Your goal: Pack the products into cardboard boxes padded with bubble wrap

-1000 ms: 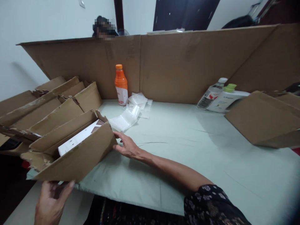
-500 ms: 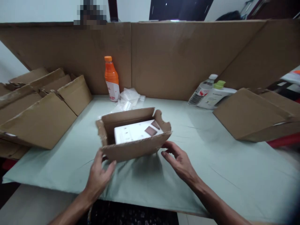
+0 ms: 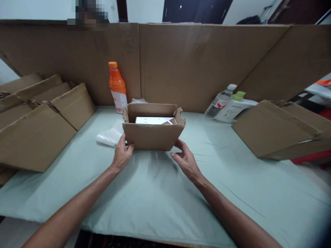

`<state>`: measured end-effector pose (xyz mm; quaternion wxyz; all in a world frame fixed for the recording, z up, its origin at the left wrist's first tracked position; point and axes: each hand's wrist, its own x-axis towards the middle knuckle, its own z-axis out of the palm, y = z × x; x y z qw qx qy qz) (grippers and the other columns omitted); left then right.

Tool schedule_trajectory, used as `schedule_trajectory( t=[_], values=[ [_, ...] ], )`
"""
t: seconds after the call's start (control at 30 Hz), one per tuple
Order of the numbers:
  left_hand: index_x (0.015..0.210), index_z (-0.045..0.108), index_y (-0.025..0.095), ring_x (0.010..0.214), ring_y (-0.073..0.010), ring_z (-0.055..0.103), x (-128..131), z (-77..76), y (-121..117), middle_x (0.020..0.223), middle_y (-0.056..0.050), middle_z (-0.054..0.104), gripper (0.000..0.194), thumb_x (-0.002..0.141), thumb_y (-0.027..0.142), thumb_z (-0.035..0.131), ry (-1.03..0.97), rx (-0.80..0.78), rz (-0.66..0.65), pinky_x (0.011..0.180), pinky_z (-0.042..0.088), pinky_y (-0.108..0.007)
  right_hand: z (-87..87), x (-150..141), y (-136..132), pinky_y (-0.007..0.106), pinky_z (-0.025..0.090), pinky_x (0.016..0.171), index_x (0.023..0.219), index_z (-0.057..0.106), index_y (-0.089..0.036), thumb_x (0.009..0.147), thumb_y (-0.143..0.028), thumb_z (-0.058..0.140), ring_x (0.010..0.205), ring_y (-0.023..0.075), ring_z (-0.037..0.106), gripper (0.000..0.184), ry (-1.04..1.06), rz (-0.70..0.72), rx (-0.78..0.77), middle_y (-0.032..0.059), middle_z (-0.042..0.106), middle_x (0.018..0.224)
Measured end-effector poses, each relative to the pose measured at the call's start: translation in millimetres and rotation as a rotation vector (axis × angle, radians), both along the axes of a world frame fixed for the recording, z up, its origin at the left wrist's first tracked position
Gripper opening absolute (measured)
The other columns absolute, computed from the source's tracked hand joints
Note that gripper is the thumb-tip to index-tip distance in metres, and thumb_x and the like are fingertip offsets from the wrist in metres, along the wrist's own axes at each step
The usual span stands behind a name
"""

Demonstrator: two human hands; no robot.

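Note:
A small open-topped cardboard box (image 3: 153, 137) is at the middle of the table, its long side towards me. Inside lies a white box (image 3: 151, 120) with brown patches at its right end; the box's front wall hides its lower part. My left hand (image 3: 122, 155) grips the bottom left corner, thumb on the front. At the bottom right corner, my right hand (image 3: 186, 160) has its fingers against the cardboard and its thumb apart from it. Crumpled bubble wrap (image 3: 110, 136) lies to the left, partly behind the cardboard box.
An orange bottle (image 3: 117, 89) stands at the back by a cardboard screen (image 3: 196, 65). Several cardboard boxes (image 3: 38, 137) fill the left side. A clear bottle (image 3: 219, 101) and a white bottle with green cap (image 3: 235, 110) lean near another cardboard box (image 3: 274, 131) at right.
Both hands have carried the cardboard box from the left boxes to the middle of the table and further back. It has turned to face me squarely. The view has swung right.

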<state>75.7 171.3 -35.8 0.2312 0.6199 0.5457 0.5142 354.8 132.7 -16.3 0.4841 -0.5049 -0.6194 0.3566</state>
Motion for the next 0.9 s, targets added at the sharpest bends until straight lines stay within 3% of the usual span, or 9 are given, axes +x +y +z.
schedule_trajectory(
  t=[0.13, 0.23, 0.3, 0.43, 0.53, 0.6, 0.7, 0.77, 0.9],
  values=[
    [0.131, 0.055, 0.017, 0.100, -0.0230, 0.066, -23.2, 1.6, 3.1, 0.111, -0.009, 0.069, 0.048, 0.083, 0.026, 0.054, 0.081, -0.006, 0.024, 0.085, 0.057, -0.038, -10.8, -11.5, 0.4, 0.043, 0.057, 0.095, 0.146, 0.048, -0.025, 0.088, -0.030, 0.062, 0.133, 0.0289, 0.057, 0.059, 0.025, 0.052, -0.003, 0.0134, 0.055, 0.149],
    [0.131, 0.058, 0.017, 0.125, -0.0297, 0.057, -44.6, 6.6, 3.1, 0.129, -0.013, 0.065, 0.053, 0.079, 0.025, 0.060, 0.150, 0.035, 0.069, 0.110, 0.045, -0.049, -26.5, -9.5, -0.6, 0.045, 0.057, 0.096, 0.143, 0.049, -0.023, 0.087, -0.031, 0.061, 0.125, 0.0284, 0.062, 0.058, 0.018, -0.018, -0.078, 0.0150, 0.061, 0.140],
    [0.131, 0.059, 0.015, 0.135, -0.0333, 0.049, -64.0, 11.4, 3.7, 0.137, -0.017, 0.060, 0.055, 0.078, 0.026, 0.060, 0.235, 0.084, 0.167, 0.118, 0.034, -0.053, -34.8, -7.7, -2.0, 0.046, 0.057, 0.096, 0.142, 0.050, -0.021, 0.087, -0.031, 0.060, 0.118, 0.0275, 0.066, 0.057, -0.009, -0.053, -0.108, 0.0153, 0.066, 0.130],
    [0.128, 0.064, 0.013, 0.129, -0.0358, 0.053, -102.5, 19.1, 8.3, 0.131, -0.019, 0.061, 0.049, 0.083, 0.033, 0.057, 0.471, 0.120, 0.437, 0.114, 0.037, -0.054, -36.5, -9.9, -4.3, 0.043, 0.058, 0.093, 0.140, 0.051, -0.020, 0.086, -0.027, 0.059, 0.102, 0.0234, 0.069, 0.055, -0.122, -0.046, -0.052, 0.0134, 0.068, 0.124],
    [0.129, 0.065, 0.017, 0.139, -0.0409, 0.043, -118.6, 19.0, 14.9, 0.146, -0.019, 0.052, 0.055, 0.079, 0.042, 0.065, 0.555, 0.014, 0.457, 0.118, 0.029, -0.059, -32.8, -14.0, -3.9, 0.042, 0.059, 0.087, 0.139, 0.051, -0.019, 0.086, -0.027, 0.058, 0.089, 0.0214, 0.070, 0.054, -0.170, -0.057, -0.043, 0.0131, 0.071, 0.118],
    [0.127, 0.066, 0.017, 0.144, -0.0445, 0.035, -124.3, 16.7, 20.4, 0.153, -0.021, 0.047, 0.061, 0.072, 0.041, 0.071, 0.509, -0.117, 0.396, 0.120, 0.023, -0.061, -31.8, -15.8, -3.3, 0.041, 0.059, 0.085, 0.138, 0.051, -0.018, 0.085, -0.027, 0.058, 0.088, 0.0217, 0.070, 0.054, -0.176, -0.067, -0.039, 0.0137, 0.071, 0.117],
    [0.115, 0.070, 0.014, 0.133, -0.0448, 0.048, -131.1, 13.7, 25.7, 0.135, -0.023, 0.061, 0.049, 0.070, 0.034, 0.068, 0.359, -0.241, 0.358, 0.116, 0.028, -0.063, -31.7, -16.7, -2.8, 0.041, 0.059, 0.083, 0.138, 0.051, -0.017, 0.084, -0.027, 0.057, 0.088, 0.0224, 0.070, 0.054, -0.190, -0.068, -0.030, 0.0136, 0.072, 0.115],
    [0.105, 0.071, 0.014, 0.118, -0.0396, 0.059, -136.2, 14.0, 23.6, 0.116, -0.019, 0.068, 0.037, 0.074, 0.033, 0.062, 0.274, -0.235, 0.361, 0.111, 0.037, -0.059, -31.7, -16.5, -2.9, 0.041, 0.059, 0.084, 0.138, 0.051, -0.017, 0.084, -0.027, 0.056, 0.088, 0.0220, 0.070, 0.055, -0.203, -0.066, -0.029, 0.0132, 0.072, 0.114],
    [0.096, 0.069, 0.017, 0.104, -0.0295, 0.063, -148.8, 21.8, 3.6, 0.100, -0.010, 0.070, 0.031, 0.083, 0.040, 0.054, 0.054, -0.140, 0.396, 0.102, 0.049, -0.048, -30.6, -16.0, -3.0, 0.041, 0.059, 0.086, 0.136, 0.053, -0.017, 0.084, -0.027, 0.057, 0.090, 0.0221, 0.071, 0.053, -0.204, -0.068, -0.019, 0.0127, 0.073, 0.112]
  ],
)
